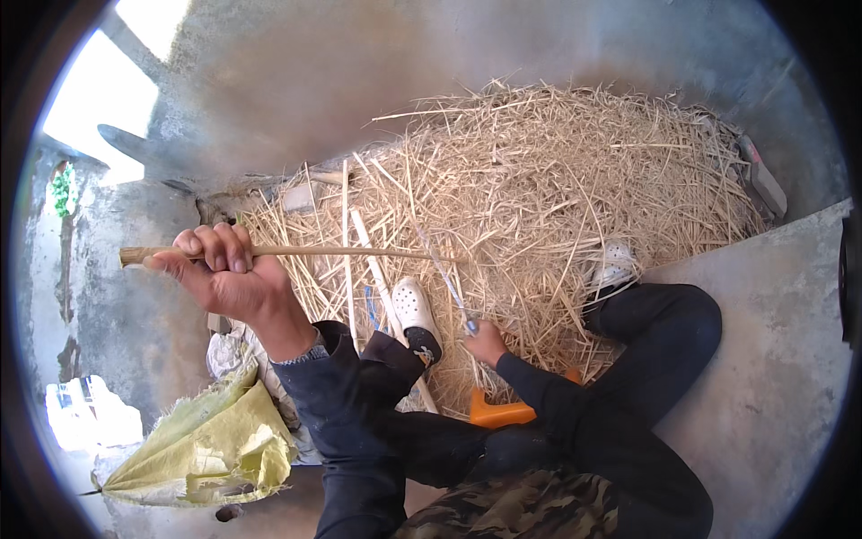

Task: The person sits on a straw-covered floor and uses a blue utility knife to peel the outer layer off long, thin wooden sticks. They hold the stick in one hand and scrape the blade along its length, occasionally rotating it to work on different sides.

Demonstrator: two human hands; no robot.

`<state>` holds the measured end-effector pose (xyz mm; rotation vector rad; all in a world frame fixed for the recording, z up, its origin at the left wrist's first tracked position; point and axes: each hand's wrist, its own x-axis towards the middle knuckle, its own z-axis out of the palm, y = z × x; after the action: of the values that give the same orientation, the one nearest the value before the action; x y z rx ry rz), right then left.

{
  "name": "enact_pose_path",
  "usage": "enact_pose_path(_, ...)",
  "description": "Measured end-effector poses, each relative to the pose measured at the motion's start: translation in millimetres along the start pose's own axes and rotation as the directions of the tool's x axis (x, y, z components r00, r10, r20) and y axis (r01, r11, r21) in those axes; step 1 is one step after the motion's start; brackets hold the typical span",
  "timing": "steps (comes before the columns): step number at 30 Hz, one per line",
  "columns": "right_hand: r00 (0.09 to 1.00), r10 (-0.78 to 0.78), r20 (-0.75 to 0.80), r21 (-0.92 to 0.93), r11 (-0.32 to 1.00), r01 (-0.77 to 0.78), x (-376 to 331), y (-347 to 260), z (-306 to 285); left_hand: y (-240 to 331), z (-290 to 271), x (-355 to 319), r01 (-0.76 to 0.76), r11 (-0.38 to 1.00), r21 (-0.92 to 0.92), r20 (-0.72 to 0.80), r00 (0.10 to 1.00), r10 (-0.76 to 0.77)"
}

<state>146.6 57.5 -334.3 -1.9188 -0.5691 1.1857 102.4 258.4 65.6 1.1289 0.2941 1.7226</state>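
Camouflage cloth (521,512) fills the lower edge, closest to the lens, with dark sleeves and dark trouser legs (646,377) spreading out above it. Both feet wear white clogs: one (416,310) rests at the near edge of the straw, the other (615,267) sits half sunk in it to the right.

Raised to the left, the left hand (220,274) has its fingers (215,247) curled tight around a thin stick (296,252). That stick lies level across the view, its thicker butt poking out past the hand to the left and its slim end reaching over the straw pile (539,189).

Lower down, near the middle, the right hand (485,341) is bunched closed, fingers pressed together on a thin pale strand (444,274) that runs up and left from it toward the stick. Whether the strand touches the stick cannot be told.

An orange stool (498,413) shows between the legs. Straw covers the concrete floor (772,359) ahead, heaped against a grey wall (359,81). A yellow-green sack (206,445) lies crumpled at lower left, with pale cloth (229,350) just above it. A long pale stick (382,287) lies slanted in the straw beside the near clog.
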Motion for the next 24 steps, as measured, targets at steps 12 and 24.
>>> enact_pose_path(12, 0.998, -0.047, 0.041, -0.245, 0.968, 0.056, 26, 88, 16, -9, 9, -2, 0.014, 1.000, -0.003, 0.051, 0.999, -0.014)
enact_pose_path(24, 0.970, 0.210, 0.121, -0.015, 0.978, -0.210, 9, 37, -7, 11, -33, 2, 0.173, 0.967, -0.189, 0.273, 0.955, -0.118)
